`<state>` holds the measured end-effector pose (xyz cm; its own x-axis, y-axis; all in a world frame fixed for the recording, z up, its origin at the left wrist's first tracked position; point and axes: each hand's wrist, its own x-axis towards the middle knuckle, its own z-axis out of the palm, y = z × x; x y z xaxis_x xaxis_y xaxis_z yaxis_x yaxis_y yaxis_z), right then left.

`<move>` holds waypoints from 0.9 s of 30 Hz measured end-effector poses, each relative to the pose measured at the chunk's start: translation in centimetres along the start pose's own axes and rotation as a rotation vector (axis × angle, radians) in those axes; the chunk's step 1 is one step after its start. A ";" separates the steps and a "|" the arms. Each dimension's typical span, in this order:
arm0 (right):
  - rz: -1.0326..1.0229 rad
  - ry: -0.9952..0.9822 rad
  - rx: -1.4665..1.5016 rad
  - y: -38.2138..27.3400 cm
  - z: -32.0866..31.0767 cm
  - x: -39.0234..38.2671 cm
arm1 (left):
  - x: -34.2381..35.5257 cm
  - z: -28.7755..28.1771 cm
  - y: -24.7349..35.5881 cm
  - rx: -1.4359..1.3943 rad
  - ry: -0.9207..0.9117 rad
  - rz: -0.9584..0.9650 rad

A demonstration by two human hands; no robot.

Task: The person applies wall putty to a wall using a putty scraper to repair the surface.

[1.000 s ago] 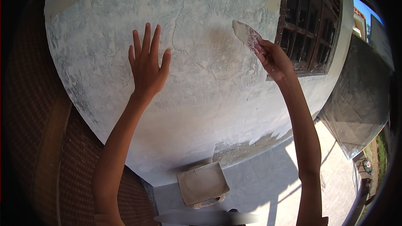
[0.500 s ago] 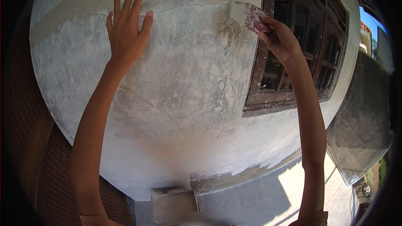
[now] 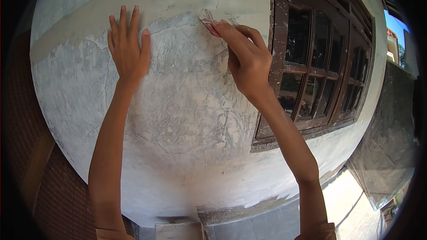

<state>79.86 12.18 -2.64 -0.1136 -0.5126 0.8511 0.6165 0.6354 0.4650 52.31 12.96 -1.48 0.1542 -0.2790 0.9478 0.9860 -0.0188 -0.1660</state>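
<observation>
My left hand lies flat against the patchy grey-white wall, fingers spread, holding nothing. Pinched in my right hand is a thin reddish putty scraper smeared with pale filler. Its edge is at the wall, by the ragged lower border of a smooth beige band of putty. Below that band the surface is rough, with grey streaks and cracks. Part of the scraper is hidden behind my fingers.
A dark brown wooden window with small panes stands right of my right hand. At the wall's foot are a box-like container and grey floor tiles. Brown woven panelling lies left; a dark sheet hangs right.
My right hand has moved left with the scraper, from beside the window frame to along the putty band's border. My left hand stays flat on the wall; the view has shifted slightly.
</observation>
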 end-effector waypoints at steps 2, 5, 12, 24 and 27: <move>-0.081 -0.052 -0.080 -0.6 1.0 -1.7 | -0.4 0.0 -0.3 -0.051 0.040 -0.033; -0.120 -0.029 -0.116 -0.5 2.4 -3.7 | -0.6 -0.1 -0.6 -0.032 0.021 -0.006; -0.062 -0.064 -0.090 0.3 4.3 -5.8 | -0.6 0.0 -0.7 -0.051 0.036 -0.003; 0.064 -0.214 0.052 -0.5 2.5 -6.9 | -0.7 -0.3 -0.4 0.014 0.011 0.028; 0.075 -0.274 0.075 -0.7 1.9 -7.6 | -0.7 -0.5 -0.3 0.010 0.012 0.023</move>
<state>78.84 16.74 -8.97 -0.2827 -0.2941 0.9130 0.5726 0.7119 0.4066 51.89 12.70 -2.27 0.1760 -0.2904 0.9406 0.9828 -0.0027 -0.1847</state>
